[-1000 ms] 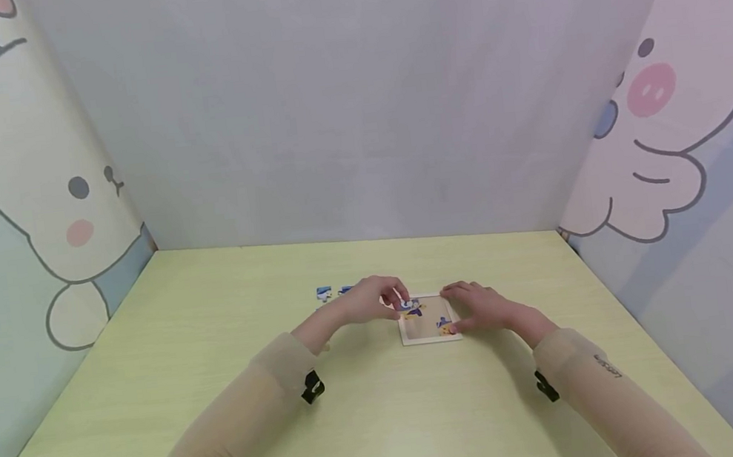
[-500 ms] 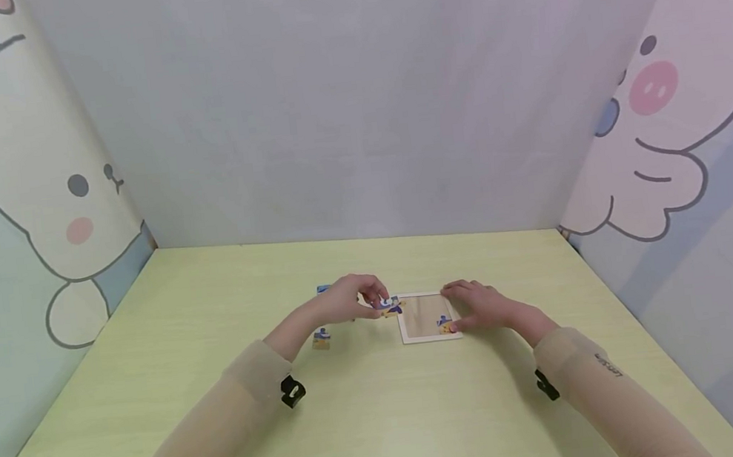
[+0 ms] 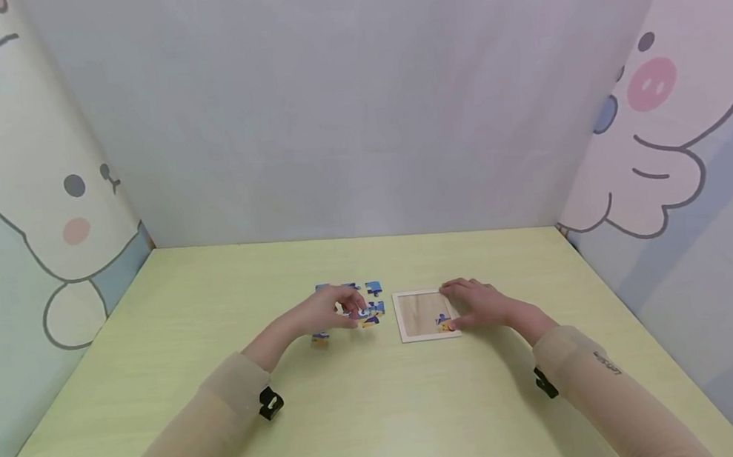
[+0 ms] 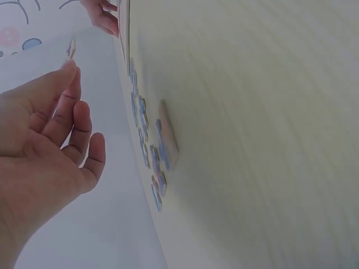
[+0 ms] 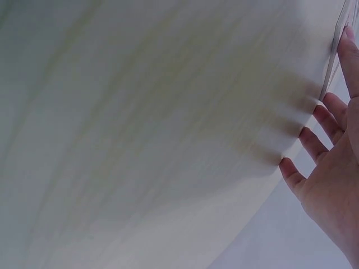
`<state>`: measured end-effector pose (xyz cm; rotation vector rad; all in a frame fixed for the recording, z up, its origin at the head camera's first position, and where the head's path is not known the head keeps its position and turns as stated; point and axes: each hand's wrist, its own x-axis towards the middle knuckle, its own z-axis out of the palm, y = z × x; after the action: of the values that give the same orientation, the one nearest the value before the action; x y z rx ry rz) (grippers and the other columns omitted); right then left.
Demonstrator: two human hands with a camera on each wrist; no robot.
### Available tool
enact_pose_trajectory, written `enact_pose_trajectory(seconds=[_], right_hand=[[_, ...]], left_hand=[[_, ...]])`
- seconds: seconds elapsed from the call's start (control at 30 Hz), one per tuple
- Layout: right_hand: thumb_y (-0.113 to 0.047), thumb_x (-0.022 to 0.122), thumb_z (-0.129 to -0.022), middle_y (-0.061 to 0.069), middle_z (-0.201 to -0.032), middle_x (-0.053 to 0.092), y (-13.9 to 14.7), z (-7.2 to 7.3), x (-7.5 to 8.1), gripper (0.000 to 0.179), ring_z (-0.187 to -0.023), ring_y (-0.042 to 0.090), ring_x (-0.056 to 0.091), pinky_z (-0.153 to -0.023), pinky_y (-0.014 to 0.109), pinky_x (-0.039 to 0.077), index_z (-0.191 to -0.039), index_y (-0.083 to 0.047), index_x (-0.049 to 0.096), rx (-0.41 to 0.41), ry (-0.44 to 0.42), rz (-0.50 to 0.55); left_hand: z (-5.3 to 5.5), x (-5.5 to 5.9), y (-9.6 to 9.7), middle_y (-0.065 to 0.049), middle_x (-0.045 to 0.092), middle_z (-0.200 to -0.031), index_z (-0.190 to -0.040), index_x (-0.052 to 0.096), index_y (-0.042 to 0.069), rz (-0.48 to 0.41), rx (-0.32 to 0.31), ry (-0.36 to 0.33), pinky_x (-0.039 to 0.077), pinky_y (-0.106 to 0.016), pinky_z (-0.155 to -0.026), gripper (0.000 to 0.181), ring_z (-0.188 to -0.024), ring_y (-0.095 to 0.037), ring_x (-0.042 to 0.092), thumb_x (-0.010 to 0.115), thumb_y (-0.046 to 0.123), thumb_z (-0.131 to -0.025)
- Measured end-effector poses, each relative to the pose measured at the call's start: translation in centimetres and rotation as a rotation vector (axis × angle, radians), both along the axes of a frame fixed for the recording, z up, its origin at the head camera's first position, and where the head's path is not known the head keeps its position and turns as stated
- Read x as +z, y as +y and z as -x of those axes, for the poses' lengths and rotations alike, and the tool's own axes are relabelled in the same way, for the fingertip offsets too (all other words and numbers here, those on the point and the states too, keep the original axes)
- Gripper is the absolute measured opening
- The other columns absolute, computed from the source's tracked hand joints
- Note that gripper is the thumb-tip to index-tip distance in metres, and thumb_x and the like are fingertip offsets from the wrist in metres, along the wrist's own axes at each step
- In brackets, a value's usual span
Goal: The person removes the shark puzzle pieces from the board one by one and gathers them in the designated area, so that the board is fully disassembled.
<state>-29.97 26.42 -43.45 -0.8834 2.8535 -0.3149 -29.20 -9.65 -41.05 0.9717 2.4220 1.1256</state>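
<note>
In the head view my left hand (image 3: 323, 312) pinches a blue, white and yellow jigsaw piece (image 3: 369, 320) between thumb and fingertips, above the loose pieces. From the left wrist the pinched jigsaw piece (image 4: 71, 49) appears edge-on, raised off the table. My right hand (image 3: 482, 305) rests at the right side of a small square puzzle frame (image 3: 432, 338), its thumb at the lower right corner. A single blue and yellow piece (image 3: 443, 321) lies in that corner of the frame; bare wood shows in the remainder. The right wrist view has the right hand's (image 5: 331, 131) fingertips touching the table and frame edge.
Several loose jigsaw pieces lie left of the frame, among them a blue one (image 3: 373, 287) at the back and a blue and yellow one (image 3: 321, 340) at the front. My left hand partly covers the group. A grey curtain (image 3: 341, 112) hangs behind the pale table (image 3: 387, 420).
Holding the jigsaw piece, my left hand has moved left from the frame's upper left corner to above the loose pieces. The right hand stays at the frame's right side.
</note>
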Motion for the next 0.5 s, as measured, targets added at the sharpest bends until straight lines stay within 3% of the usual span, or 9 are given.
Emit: enact_pose_trajectory(seconds=[0.2,0.5], right_hand=[[-0.048,0.068,-0.082,0.016,-0.144,0.041,0.0,0.2,0.0,0.075,-0.127,0.043,0.039,-0.095,0.064,0.032,-0.139,-0.006,0.044,-0.007,-0.015,-0.004],[-0.049,0.068,-0.082,0.016,-0.144,0.041,0.1,0.2,-0.1,0.075,-0.126,0.042,0.040,-0.095,0.064,0.033,-0.139,-0.006,0.044,-0.008,-0.019,0.000]], left_hand=[[-0.2,-0.7,-1.0,0.006,0.063,-0.091,-0.102,0.062,0.012,0.049,0.029,-0.008,0.047,-0.029,-0.079,0.021,-0.086,-0.011,0.058,0.071,0.009,-0.083],[-0.4,-2.0,-1.9,0.000,0.061,-0.088,-0.100,0.063,0.013,0.094,0.035,-0.148,0.048,-0.028,-0.073,0.019,-0.082,-0.015,0.056,0.067,0.002,-0.084]])
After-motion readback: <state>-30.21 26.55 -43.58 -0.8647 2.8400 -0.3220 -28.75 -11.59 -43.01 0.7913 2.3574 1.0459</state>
